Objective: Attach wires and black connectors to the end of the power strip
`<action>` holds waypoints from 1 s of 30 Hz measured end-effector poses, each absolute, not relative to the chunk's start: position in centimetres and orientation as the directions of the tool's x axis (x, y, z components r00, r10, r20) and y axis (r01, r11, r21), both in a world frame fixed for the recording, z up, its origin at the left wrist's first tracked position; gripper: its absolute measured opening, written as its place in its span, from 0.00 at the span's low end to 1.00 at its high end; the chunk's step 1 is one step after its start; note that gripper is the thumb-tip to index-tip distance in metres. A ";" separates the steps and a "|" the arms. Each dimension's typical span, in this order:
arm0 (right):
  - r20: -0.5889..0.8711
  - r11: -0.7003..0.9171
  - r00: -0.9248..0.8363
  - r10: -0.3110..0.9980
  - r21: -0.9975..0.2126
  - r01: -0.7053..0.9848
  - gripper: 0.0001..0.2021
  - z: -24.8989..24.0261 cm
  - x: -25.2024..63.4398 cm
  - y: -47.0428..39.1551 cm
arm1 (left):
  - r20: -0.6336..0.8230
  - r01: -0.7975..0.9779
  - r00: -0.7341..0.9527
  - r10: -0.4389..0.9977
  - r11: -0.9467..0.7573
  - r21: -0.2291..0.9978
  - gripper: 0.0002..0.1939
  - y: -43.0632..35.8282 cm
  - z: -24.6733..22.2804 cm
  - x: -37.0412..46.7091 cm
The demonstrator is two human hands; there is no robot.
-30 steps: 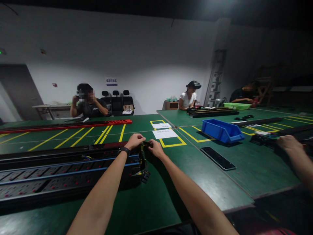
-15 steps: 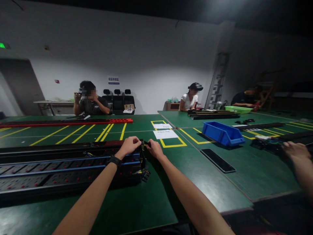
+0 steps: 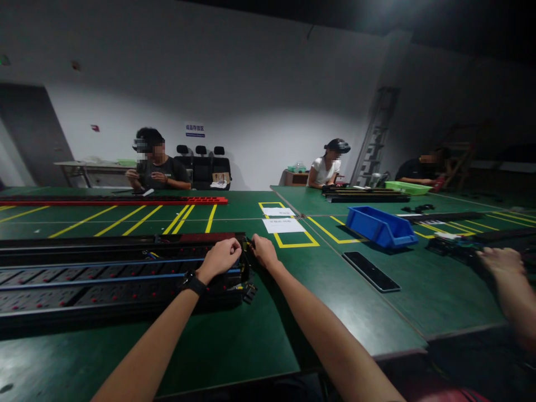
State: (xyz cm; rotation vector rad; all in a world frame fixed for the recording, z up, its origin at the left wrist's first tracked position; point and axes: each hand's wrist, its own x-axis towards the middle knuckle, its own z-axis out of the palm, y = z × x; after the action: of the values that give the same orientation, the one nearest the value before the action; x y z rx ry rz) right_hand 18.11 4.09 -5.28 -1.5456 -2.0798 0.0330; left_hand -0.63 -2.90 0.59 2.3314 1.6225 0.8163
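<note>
Long black power strips [image 3: 125, 293] lie side by side at the left, with socket faces, small red parts and blue edging. Over their right end is my left hand [image 3: 221, 258], fingers curled and pinched together; what they hold is hidden. Just right of that end, my right hand [image 3: 264, 252] is closed with its fingertips at dark wiring, and the piece in them is too small to make out. Below my hands a small black connector [image 3: 250, 293] hangs from wires at the strip's end.
A phone [image 3: 371, 271] and a blue bin [image 3: 380, 226] sit to the right on the green table [image 3: 335, 312]. Paper sheets [image 3: 283, 225] lie ahead. Another person's hand [image 3: 502, 261] works at far right. A red strip [image 3: 205, 200] lies at the back left.
My left hand has turned slightly, its back showing more, and stays at the strip's end. My right hand has shifted slightly. The person across at the left has lowered their hands.
</note>
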 end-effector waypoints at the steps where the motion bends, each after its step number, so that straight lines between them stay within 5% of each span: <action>1: 0.410 0.334 -0.178 0.895 -0.350 0.875 0.04 -5.4 18.1 4.2 | 0.323 0.812 0.241 0.915 -0.373 0.449 0.10 -2.9 0.6 -0.7; 6: 0.412 0.301 -0.079 0.908 -0.508 0.807 0.08 -6.3 18.4 5.3 | 0.307 0.816 0.189 0.933 -0.323 0.479 0.10 -2.5 0.4 -1.1; 10: 0.427 0.336 -0.104 0.898 -0.514 0.790 0.12 -6.6 18.4 5.6 | 0.327 0.806 0.183 0.927 -0.332 0.490 0.10 -2.1 0.0 -1.2; 15: 0.447 0.354 -0.174 0.877 -0.358 0.864 0.07 -5.7 18.1 5.2 | 0.329 0.807 0.181 0.927 -0.331 0.489 0.10 -2.0 -0.2 -1.3; 18: 0.493 0.443 -0.308 0.814 -0.184 0.877 0.10 -4.9 18.0 4.9 | 0.333 0.810 0.176 0.927 -0.328 0.486 0.10 -2.0 -0.1 -1.4; 21: 0.502 0.486 -0.365 0.784 -0.131 0.864 0.13 -4.7 18.0 4.9 | 0.341 0.814 0.163 0.926 -0.322 0.484 0.10 -2.1 -0.1 -1.5; 30: 0.442 0.350 -0.108 0.891 -0.514 0.783 0.08 -5.7 18.8 5.9 | 0.346 0.815 0.161 0.925 -0.322 0.481 0.11 -1.9 -0.3 -1.7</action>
State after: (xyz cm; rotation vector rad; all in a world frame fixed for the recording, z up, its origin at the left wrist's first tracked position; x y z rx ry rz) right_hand 18.78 5.93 -5.70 -1.4597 -1.9128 0.1945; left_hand -1.67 -1.86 -0.28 2.2466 1.7086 0.8858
